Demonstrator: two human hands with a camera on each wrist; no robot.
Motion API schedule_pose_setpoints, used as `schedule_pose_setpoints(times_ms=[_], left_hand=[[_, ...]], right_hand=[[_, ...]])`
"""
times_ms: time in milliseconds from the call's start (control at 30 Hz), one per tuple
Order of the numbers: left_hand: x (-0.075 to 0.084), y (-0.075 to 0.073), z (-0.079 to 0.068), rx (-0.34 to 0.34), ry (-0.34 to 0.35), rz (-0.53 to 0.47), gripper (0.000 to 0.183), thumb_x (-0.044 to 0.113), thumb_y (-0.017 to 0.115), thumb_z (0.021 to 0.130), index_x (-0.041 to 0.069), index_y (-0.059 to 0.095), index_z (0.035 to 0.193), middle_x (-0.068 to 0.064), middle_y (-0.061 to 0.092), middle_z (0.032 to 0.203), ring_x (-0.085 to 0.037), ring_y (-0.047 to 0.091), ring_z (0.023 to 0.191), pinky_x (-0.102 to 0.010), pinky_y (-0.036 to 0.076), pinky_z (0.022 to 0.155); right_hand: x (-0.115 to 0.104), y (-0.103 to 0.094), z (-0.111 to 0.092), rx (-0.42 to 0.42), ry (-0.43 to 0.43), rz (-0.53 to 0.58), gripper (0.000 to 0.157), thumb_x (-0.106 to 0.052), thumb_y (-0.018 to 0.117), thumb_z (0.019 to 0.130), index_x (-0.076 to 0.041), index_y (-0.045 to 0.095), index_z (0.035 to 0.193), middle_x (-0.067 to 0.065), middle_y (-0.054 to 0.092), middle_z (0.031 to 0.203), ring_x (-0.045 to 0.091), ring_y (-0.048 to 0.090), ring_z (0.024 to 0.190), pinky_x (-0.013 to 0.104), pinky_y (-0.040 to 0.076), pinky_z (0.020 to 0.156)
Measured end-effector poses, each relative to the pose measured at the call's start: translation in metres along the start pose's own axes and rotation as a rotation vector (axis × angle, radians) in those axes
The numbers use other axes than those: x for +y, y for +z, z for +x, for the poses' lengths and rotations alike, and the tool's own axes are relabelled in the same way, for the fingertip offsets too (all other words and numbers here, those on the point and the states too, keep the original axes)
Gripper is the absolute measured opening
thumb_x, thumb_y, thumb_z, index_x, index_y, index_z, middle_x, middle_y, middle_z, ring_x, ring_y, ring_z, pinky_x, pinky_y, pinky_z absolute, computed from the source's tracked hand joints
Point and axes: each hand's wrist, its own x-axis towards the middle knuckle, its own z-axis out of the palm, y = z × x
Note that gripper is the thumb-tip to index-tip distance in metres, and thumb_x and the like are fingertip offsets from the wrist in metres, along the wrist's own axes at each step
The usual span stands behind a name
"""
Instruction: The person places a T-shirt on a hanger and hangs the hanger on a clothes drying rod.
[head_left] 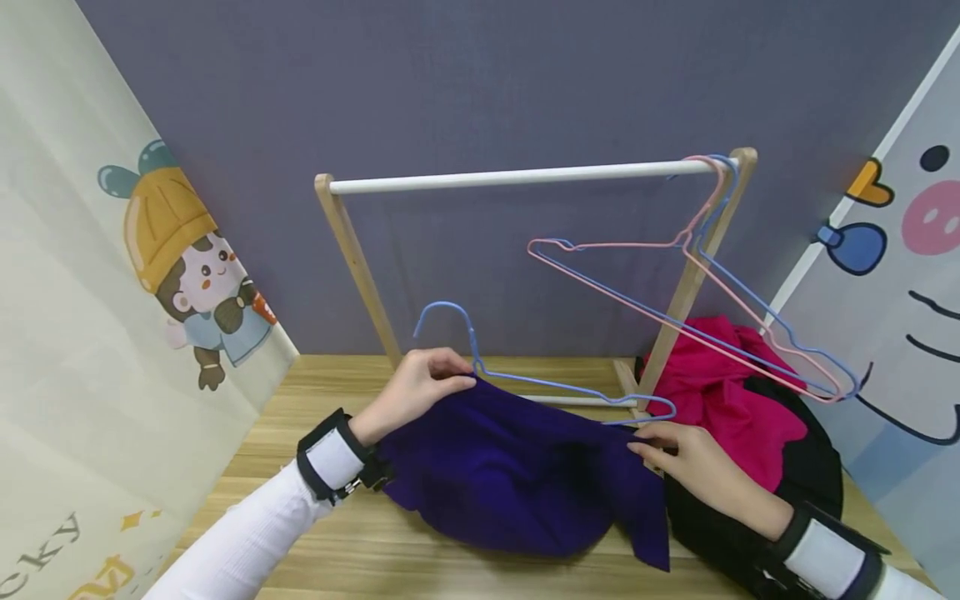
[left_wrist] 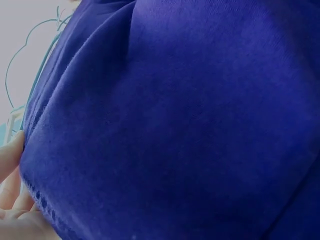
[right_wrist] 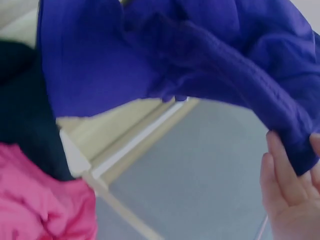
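Observation:
A dark purple-blue piece of clothing (head_left: 517,492) hangs between both hands above the wooden table. My left hand (head_left: 412,393) pinches its upper edge, close to the neck of a blue clothes hanger (head_left: 555,386). At the other end of that edge, my right hand (head_left: 708,467) pinches the cloth near the hanger's right tip. The hanger's hook and right arm show above the cloth; its left part is hidden behind my hand and the fabric. Purple cloth (left_wrist: 175,125) fills most of the left wrist view. In the right wrist view, fingers (right_wrist: 282,175) grip a cloth edge.
A rack with a white rail (head_left: 510,177) and wooden posts stands behind. On its right end hang a pink hanger (head_left: 622,245) and a blue hanger (head_left: 750,287). Pink clothing (head_left: 705,400) and black clothing (head_left: 813,458) lie heaped on the table (head_left: 337,533) at right.

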Motion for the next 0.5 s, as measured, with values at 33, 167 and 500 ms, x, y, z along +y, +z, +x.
schedule_pose_setpoints(times_ms=[33,167,500], left_hand=[[-0.001,0.000,0.000,0.003,0.003,-0.007,0.009,0.007,0.066,0.076,0.003,0.064,0.084,-0.013,0.066,0.082,-0.014,0.061,0.075,-0.031,0.051,0.069],[-0.009,-0.003,-0.002,0.017,-0.006,-0.032,0.010,0.004,0.065,0.076,0.000,0.063,0.085,-0.016,0.066,0.082,-0.016,0.061,0.075,-0.027,0.050,0.067],[-0.019,-0.011,-0.010,0.015,-0.089,-0.060,0.009,0.005,0.065,0.076,0.001,0.063,0.083,-0.015,0.066,0.081,-0.013,0.060,0.072,-0.019,0.047,0.063]], right_hand=[[0.002,-0.002,0.000,0.010,-0.033,-0.008,0.014,-0.008,0.067,0.074,-0.018,0.062,0.083,-0.009,0.059,0.067,0.000,0.050,0.056,0.021,0.044,0.048],[0.007,-0.010,0.000,0.053,-0.123,-0.083,0.023,-0.004,0.070,0.068,-0.021,0.062,0.081,-0.013,0.059,0.069,-0.001,0.045,0.057,0.014,0.039,0.049],[0.005,-0.026,0.001,0.075,-0.152,-0.163,0.028,-0.004,0.073,0.063,-0.022,0.062,0.081,-0.012,0.062,0.073,0.000,0.053,0.064,0.016,0.048,0.058]])
